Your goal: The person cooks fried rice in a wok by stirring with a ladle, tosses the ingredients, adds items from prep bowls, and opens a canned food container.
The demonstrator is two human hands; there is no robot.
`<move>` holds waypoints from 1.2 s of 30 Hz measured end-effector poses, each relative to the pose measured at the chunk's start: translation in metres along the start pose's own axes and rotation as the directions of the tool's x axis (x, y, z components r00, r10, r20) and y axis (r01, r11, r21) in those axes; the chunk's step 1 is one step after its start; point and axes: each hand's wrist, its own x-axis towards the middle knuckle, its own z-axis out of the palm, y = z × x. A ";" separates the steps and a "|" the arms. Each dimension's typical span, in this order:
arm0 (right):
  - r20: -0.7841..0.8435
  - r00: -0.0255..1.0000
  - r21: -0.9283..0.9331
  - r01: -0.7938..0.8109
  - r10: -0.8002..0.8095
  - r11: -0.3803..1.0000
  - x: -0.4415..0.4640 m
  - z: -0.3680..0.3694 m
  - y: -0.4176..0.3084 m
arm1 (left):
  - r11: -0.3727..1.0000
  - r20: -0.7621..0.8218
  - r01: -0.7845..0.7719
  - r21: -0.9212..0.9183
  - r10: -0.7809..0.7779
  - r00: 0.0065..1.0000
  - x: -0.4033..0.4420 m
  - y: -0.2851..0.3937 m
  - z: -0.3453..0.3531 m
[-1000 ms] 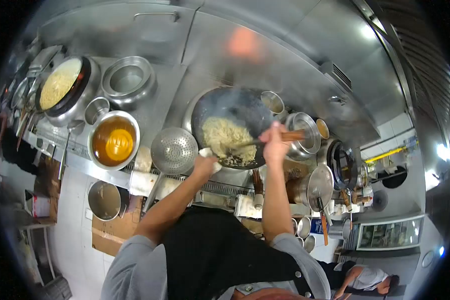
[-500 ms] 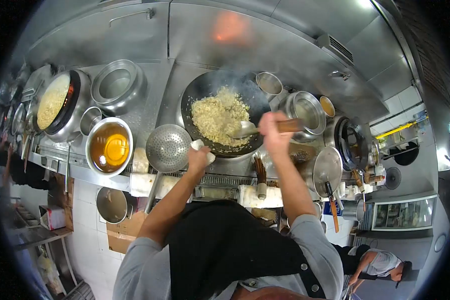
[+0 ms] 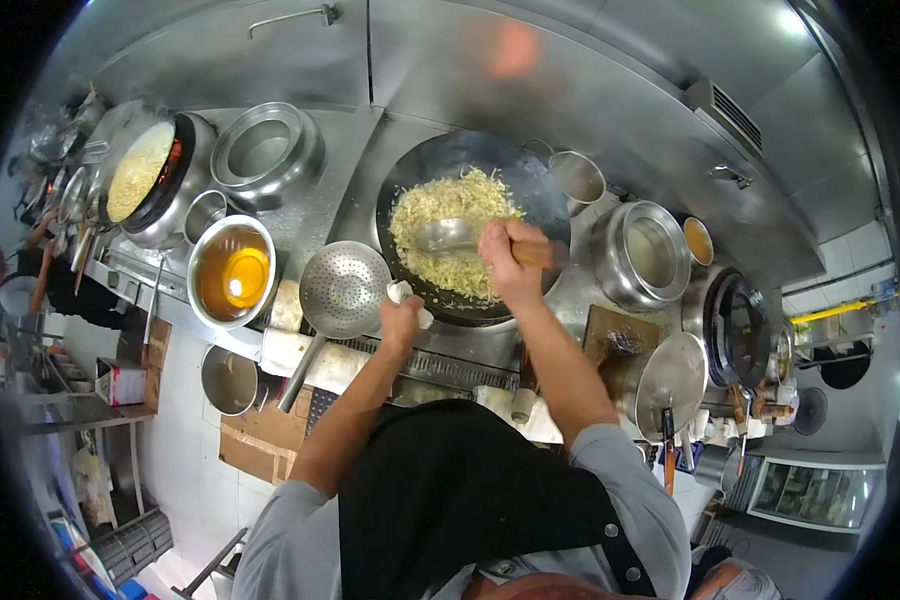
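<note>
A large dark wok (image 3: 545, 190) holds a spread of pale, shredded or grain-like food (image 3: 470, 196). My left hand (image 3: 402, 318) is closed round a white cloth (image 3: 400, 291) at the wok's lower left rim. Over the wok, my right hand (image 3: 510, 262) grips the wooden handle of a metal ladle (image 3: 445, 235), whose bowl rests in the food. Just left of my left hand lies a perforated strainer (image 3: 345, 290), its handle pointing down and left.
A bowl of amber liquid (image 3: 232, 272) and a lidless steel pot (image 3: 260, 155) stand left. Another wok (image 3: 142, 175) with food is at far left, with a person (image 3: 60, 280) nearby. Steel pots (image 3: 642, 255) stand right; another person (image 3: 735, 580) is at lower right.
The food is spread wider and higher in the wok. My right hand and the ladle have moved left and up over the food. The camera view has shifted; my left hand still holds the cloth.
</note>
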 end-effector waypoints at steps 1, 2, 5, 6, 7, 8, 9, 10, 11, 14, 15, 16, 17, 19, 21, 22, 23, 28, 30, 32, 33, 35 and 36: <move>-0.001 1.000 0.014 0.009 -0.009 1.000 0.008 -0.005 -0.008 | 1.000 -0.020 -0.008 0.020 0.008 1.000 0.002 0.000 0.001; -0.104 0.994 0.027 0.033 -0.029 0.999 0.014 -0.008 -0.022 | 0.999 -0.037 -0.006 0.044 0.008 0.999 0.000 0.001 0.000; -0.191 0.970 0.153 0.183 -0.153 0.971 0.030 -0.012 -0.031 | 0.998 -0.021 -0.054 0.017 0.054 0.998 -0.007 0.005 0.004; -0.206 0.975 0.125 0.115 -0.088 0.985 0.029 -0.010 -0.010 | 0.999 -0.035 -0.054 0.009 0.054 0.998 -0.008 0.004 0.004; -0.232 0.972 0.095 0.049 -0.025 0.994 0.027 -0.010 0.012 | 0.999 -0.032 -0.034 0.037 0.035 0.999 -0.008 0.004 0.003; -0.127 0.987 -0.035 0.093 -0.097 0.995 0.035 -0.008 0.021 | 0.997 -0.020 -0.017 0.074 0.019 1.000 -0.006 0.005 0.001; -0.138 0.985 -0.036 0.099 -0.103 0.994 0.035 -0.016 0.024 | 0.996 -0.012 -0.024 0.081 0.025 1.000 -0.004 0.007 0.001; -0.125 0.991 -0.052 0.038 -0.044 0.998 0.038 -0.018 -0.003 | 0.995 0.007 -0.070 0.071 0.070 0.998 -0.002 0.005 0.000; -0.113 0.993 -0.074 -0.033 0.024 0.997 0.038 -0.021 -0.027 | 0.993 0.028 -0.106 0.056 0.105 0.994 -0.004 0.002 -0.002; -0.376 0.916 0.190 0.222 -0.137 0.956 0.044 -0.040 -0.050 | 0.999 0.123 0.026 0.037 -0.030 0.992 -0.003 0.008 -0.011; -0.450 0.873 0.271 0.336 -0.190 0.902 0.047 -0.043 -0.031 | 0.999 0.119 0.028 0.017 -0.030 0.992 -0.004 0.013 -0.011; -0.441 0.887 0.176 0.234 -0.136 0.956 0.043 -0.039 0.001 | 0.977 0.101 0.200 -0.071 -0.192 0.976 -0.007 0.024 -0.011; -0.441 0.893 0.075 0.129 -0.083 0.989 0.038 -0.031 0.023 | 0.919 0.102 0.362 -0.156 -0.349 0.931 -0.009 0.036 -0.010; -0.435 0.900 0.043 0.016 0.004 0.999 0.022 -0.002 -0.013 | 0.908 0.065 0.408 -0.095 -0.404 0.913 0.006 0.035 -0.010; -0.367 0.927 0.076 -0.055 0.080 0.996 -0.005 0.038 -0.064 | 0.936 0.237 0.351 -0.032 -0.334 0.912 0.038 -0.004 -0.015; -0.373 0.925 0.059 -0.053 0.071 0.997 -0.007 0.049 -0.054 | 0.935 0.255 0.353 -0.032 -0.334 0.907 0.039 -0.002 -0.022; -0.398 0.917 -0.065 -0.056 0.026 0.996 -0.013 0.054 -0.033 | 0.966 0.292 0.257 0.010 -0.249 0.923 0.033 0.001 -0.030; -0.585 0.810 -0.201 -0.107 -0.032 0.974 0.077 -0.010 -0.074 | 0.963 0.235 0.271 0.012 -0.266 0.935 -0.080 0.058 -0.107; -0.674 0.737 -0.022 -0.085 0.048 0.996 0.094 -0.011 -0.151 | 0.940 0.231 0.328 -0.094 -0.299 0.926 -0.090 0.054 -0.122; -0.625 0.778 0.024 -0.065 0.065 0.998 0.075 0.008 -0.184 | 0.935 0.253 0.311 -0.172 -0.264 0.931 -0.071 0.049 -0.108; -0.617 0.785 0.006 -0.062 0.052 0.998 0.062 0.022 -0.190 | 0.937 0.266 0.272 -0.220 -0.211 0.941 -0.052 0.051 -0.085; -0.683 0.722 -0.126 -0.271 0.115 0.954 0.038 0.059 -0.130 | 0.936 0.242 0.337 -0.103 -0.305 0.921 -0.023 0.056 -0.048; -0.667 0.736 -0.138 -0.274 0.115 0.952 0.021 0.067 -0.093 | 0.939 0.252 0.329 -0.098 -0.296 0.921 -0.011 0.041 -0.050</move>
